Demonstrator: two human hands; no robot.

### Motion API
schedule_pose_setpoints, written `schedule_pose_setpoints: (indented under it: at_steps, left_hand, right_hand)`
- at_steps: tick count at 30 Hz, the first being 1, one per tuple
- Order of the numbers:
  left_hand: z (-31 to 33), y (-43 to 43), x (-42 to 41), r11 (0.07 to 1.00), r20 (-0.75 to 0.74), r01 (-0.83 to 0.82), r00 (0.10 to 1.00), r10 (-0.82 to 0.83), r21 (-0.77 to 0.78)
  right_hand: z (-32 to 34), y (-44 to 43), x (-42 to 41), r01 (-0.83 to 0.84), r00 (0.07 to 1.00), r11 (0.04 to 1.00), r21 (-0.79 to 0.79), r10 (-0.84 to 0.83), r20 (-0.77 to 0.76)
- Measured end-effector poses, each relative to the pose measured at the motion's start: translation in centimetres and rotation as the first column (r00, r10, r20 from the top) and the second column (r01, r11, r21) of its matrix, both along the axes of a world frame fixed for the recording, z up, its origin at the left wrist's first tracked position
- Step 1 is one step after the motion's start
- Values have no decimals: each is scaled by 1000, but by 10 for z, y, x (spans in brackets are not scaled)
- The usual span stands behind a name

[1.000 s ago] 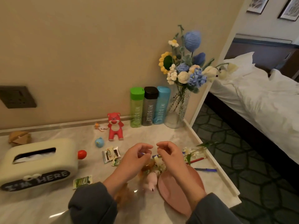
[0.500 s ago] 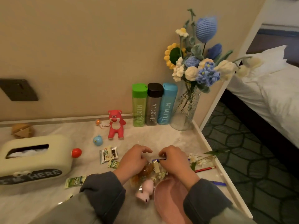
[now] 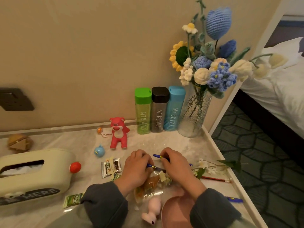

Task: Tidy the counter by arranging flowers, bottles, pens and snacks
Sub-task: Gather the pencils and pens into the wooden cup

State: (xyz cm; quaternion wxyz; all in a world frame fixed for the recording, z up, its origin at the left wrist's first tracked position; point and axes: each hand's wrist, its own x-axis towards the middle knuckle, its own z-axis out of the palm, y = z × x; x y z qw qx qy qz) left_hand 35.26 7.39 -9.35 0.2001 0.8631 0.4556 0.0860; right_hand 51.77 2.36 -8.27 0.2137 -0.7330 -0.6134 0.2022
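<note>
Blue pen (image 3: 157, 156) pinched in curled right hand (image 3: 176, 167); second blue pen (image 3: 150, 166) gripped by curled left hand (image 3: 135, 167). Both above snack bag (image 3: 151, 183) on marble counter (image 3: 164, 142), near bottles (image 3: 159, 111).

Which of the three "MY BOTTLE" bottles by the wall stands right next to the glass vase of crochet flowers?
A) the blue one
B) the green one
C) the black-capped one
A: the blue bottle ends the row on the side of the glass vase. The black-capped bottle is in the middle and the green bottle is farthest from the vase.
</note>
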Motion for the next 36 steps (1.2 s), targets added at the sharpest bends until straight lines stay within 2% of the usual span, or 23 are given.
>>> schedule_pose_setpoints:
  at_steps: [3,5,8,13,16,21,26,30,36]
  left_hand:
    - [9,1,3,998,99,-39,994,44,-56]
    - [16,0,7,967,279,-118,943,180,-226]
    - [28,2,9,913,495,-107,812,309,-394]
    - [56,5,8,839,687,-50,548,477,-542]
    - [73,4,1,851,763,-10,438,475,-524]
    - [102,0,-26,882,836,30,336,434,-470]
    - [129,1,-72,906,852,-29,329,407,-421]
    - [151,1,-133,913,875,-87,263,406,-398]
    - [181,-3,-243,904,891,-254,214,399,-344]
  right_hand:
    - [3,1,-1,21,995,1000,-3,-21,-99]
    - [6,2,-2,45,984,999,1,-44,-173]
    - [13,2,-4,90,953,994,56,-70,-296]
    - [39,5,-15,132,876,972,197,-22,-481]
    - [61,6,-25,150,832,956,251,15,-554]
    - [99,8,-56,156,711,948,276,87,-698]
    - [129,15,-98,99,641,952,288,161,-750]
    - [148,31,-154,-11,607,957,290,237,-759]
    - [173,55,-261,-205,517,915,347,402,-755]
